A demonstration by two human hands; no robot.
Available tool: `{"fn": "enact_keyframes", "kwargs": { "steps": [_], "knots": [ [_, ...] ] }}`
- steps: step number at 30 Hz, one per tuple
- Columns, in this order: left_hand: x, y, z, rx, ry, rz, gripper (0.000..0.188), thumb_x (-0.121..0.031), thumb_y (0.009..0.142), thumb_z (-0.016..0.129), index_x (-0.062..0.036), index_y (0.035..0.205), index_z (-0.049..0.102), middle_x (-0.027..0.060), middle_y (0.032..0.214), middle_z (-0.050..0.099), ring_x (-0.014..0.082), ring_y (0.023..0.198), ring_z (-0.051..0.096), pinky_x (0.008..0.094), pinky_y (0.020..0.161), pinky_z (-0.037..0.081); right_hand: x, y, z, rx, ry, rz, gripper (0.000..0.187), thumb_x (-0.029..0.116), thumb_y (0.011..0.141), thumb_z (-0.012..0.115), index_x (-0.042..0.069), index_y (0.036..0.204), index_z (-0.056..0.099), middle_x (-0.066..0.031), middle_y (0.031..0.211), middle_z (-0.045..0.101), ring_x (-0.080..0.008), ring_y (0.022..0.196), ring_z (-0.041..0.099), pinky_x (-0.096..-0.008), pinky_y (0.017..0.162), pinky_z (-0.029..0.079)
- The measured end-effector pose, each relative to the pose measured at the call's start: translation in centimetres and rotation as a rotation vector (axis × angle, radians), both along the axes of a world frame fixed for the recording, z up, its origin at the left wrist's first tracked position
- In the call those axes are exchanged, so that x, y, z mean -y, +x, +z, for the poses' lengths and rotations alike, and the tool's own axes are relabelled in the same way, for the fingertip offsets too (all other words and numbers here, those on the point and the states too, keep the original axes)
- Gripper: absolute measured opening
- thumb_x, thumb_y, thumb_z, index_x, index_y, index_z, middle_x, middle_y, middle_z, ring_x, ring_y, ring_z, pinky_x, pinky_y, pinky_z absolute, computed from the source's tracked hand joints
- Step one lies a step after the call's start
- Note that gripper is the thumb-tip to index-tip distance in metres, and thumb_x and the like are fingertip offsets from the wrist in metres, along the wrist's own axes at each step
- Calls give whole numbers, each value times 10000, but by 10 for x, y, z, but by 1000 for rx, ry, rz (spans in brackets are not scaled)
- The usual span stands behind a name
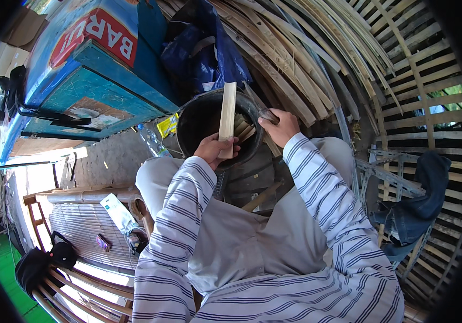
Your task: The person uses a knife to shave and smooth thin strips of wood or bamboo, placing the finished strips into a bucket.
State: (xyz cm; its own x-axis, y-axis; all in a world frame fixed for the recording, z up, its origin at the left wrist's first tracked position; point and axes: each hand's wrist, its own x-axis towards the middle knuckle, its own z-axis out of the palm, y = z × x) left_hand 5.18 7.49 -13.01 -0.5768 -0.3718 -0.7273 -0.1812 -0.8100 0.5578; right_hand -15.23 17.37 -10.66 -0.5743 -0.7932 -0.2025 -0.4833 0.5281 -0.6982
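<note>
My left hand (212, 149) is closed round the lower end of a pale, flat bamboo strip (228, 110), which stands up over a black bucket (184, 125). Thumb and fingers pinch it from both sides. On the right, by the bucket's rim, my right hand (281, 128) grips the handle of a knife (254, 97). Its dark blade slants up and to the left, apart from the strip. Short bamboo pieces (247, 133) lie inside the bucket, which stands between my knees. Part of the bucket's inside is hidden behind the strip and my left hand.
Long bamboo slats (290, 59) are piled at the far right, beside a slatted wall (430, 64). A blue box (117, 81) and a blue plastic bag (196, 56) stand beyond the bucket. Left are a plastic bottle (151, 140) and a bamboo bench (80, 220). Dark cloth (417, 199) hangs right.
</note>
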Motion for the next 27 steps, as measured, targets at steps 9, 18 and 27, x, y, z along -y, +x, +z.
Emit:
{"fn": "enact_keyframes", "kwargs": {
  "steps": [9,18,27],
  "knots": [
    [7,3,6,70,-91,-2,414,-88,903,598,28,1266,437,117,1096,608,208,897,625,358,806,558,2,-10,-3,132,-20,-68,420,355,776,685,3,1005,673,-234,943,667,-387,914,635,-406,831,499],
    [-7,1,-8,32,-52,42,400,-48,887,597,13,1254,450,118,1088,611,215,876,625,364,771,560,-3,-11,1,-1,31,-77,415,343,784,686,-8,1004,676,-184,852,684,-300,800,658,-366,777,506],
    [-4,-9,-4,43,-103,-22,345,-51,888,588,-38,1211,466,99,996,591,195,800,602,363,732,549,3,-16,6,21,56,-86,397,363,775,680,30,992,686,-208,926,675,-376,915,628,-405,859,486]
  ]
}}
